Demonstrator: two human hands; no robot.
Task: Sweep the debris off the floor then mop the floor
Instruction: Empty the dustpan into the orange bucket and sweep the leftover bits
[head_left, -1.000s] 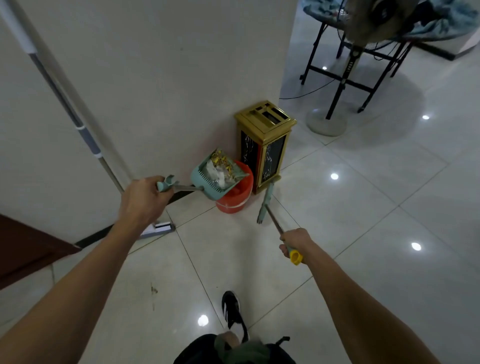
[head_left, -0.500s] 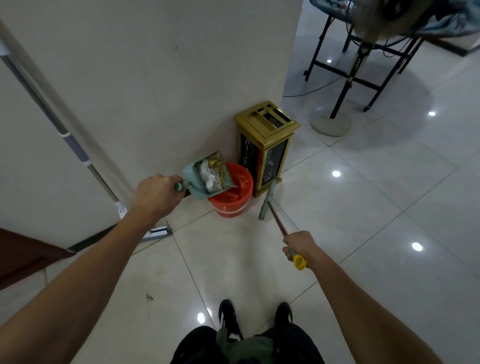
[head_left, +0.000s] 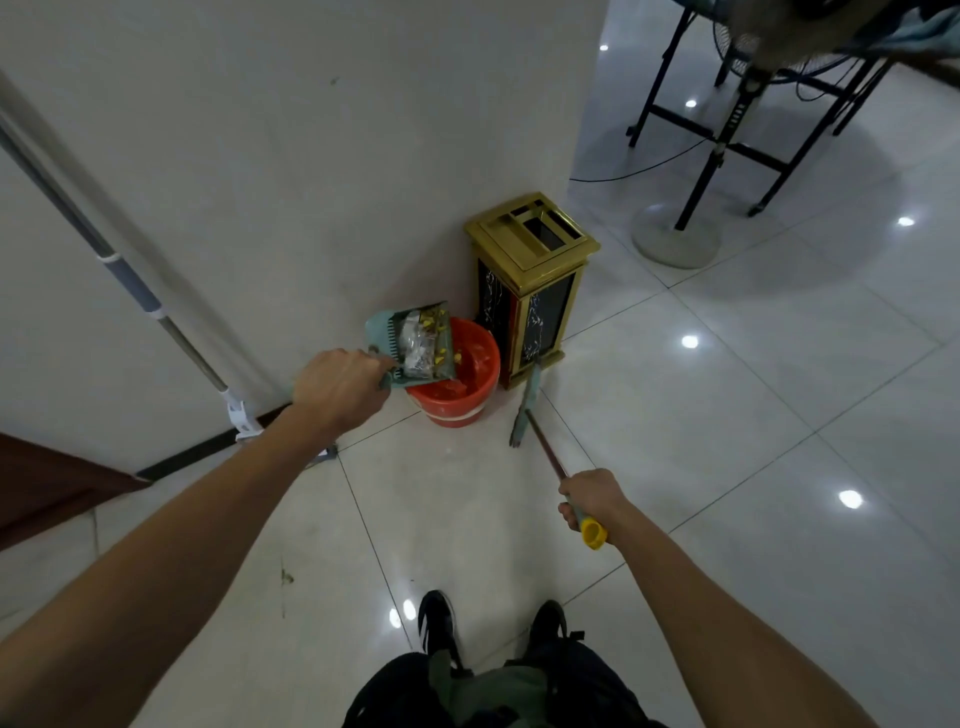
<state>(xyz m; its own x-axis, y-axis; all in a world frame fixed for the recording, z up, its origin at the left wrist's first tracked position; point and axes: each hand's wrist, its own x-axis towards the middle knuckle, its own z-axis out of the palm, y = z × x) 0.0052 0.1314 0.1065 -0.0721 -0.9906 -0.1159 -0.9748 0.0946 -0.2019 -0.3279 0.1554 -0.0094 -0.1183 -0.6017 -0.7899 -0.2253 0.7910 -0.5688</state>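
Note:
My left hand (head_left: 337, 387) grips the handle of a teal dustpan (head_left: 382, 332), which is tipped steeply over an orange bucket (head_left: 457, 405) by the wall. White and yellow debris (head_left: 423, 340) lies in the pan at the bucket's rim. My right hand (head_left: 589, 501) grips the yellow-capped handle of a broom (head_left: 525, 405), whose teal head stands on the tiles to the right of the bucket. A mop (head_left: 130, 280) with a long grey pole leans against the wall at the left, its head on the floor.
A gold and black bin (head_left: 530, 270) stands right behind the bucket. A fan's round base (head_left: 675, 241), a black cable and dark folding table legs (head_left: 727, 145) fill the far right. A brown door (head_left: 47, 483) edges in at the left. My shoes (head_left: 439, 621) are on glossy tiles.
The dustpan has swung down and tipped further over the bucket, with debris sliding toward it. My view has come closer and my feet now stand together. The broom has barely moved.

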